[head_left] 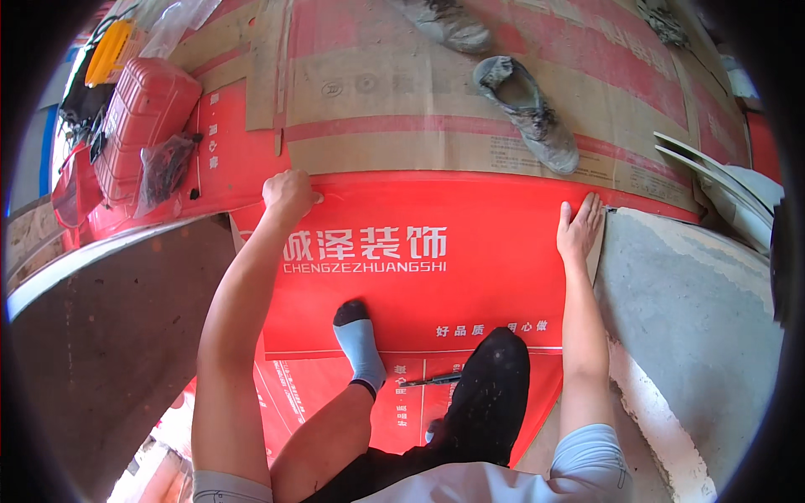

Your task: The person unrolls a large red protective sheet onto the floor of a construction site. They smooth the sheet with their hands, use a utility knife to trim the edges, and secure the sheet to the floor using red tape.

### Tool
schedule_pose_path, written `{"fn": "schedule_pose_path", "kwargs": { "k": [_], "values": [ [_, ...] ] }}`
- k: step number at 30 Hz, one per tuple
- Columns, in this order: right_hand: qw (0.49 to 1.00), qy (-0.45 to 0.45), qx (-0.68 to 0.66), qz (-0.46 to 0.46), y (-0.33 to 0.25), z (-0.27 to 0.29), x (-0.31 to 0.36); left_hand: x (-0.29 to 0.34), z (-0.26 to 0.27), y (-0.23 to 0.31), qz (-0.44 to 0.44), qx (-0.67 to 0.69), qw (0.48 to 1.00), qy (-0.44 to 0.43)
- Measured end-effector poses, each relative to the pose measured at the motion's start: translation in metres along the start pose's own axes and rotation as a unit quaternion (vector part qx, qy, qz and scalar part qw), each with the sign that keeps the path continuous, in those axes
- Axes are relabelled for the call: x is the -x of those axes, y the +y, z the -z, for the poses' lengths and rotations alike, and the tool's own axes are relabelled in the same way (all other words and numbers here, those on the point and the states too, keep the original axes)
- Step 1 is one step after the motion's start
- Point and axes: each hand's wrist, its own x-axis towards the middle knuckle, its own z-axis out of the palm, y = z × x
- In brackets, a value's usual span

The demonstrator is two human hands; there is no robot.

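Note:
A red printed floor-covering sheet (495,251) lies across the passage, its far edge against the cardboard. My left hand (289,198) is at the sheet's far left corner, fingers curled and thumb pointing inward along the edge. My right hand (580,226) lies flat at the far right corner, fingers stretched forward and thumb apart. Both my feet, one in a blue sock (359,339), are on the red covering. A slim dark tool, seemingly a utility knife (432,381), lies between my legs on a second red sheet (314,390).
Dusty cardboard (377,109) covers the floor ahead, with two worn shoes (528,113) (444,25) on it. At far left stand a red plastic case (151,126), a yellow item (115,52) and a clear bag (165,172). Grey wall ends (126,310) (688,293) flank me. Pale curved panels (721,176) stand right.

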Motion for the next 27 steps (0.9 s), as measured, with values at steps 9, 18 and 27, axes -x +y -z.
{"fn": "schedule_pose_path", "kwargs": {
  "k": [9,18,27],
  "values": [
    [0.989,-0.013,-0.070,0.133,-0.215,-0.010,0.069,0.009,0.001,-0.007,0.003,0.022,1.000,0.005],
    [0.899,-0.149,-0.190,0.364,-0.427,0.012,0.114,0.007,0.004,-0.015,-0.008,0.063,0.998,-0.008],
    [0.897,-0.124,-0.125,0.406,-0.395,0.016,0.099,0.050,-0.035,-0.077,-0.134,0.281,0.906,0.287]
  ]
}}
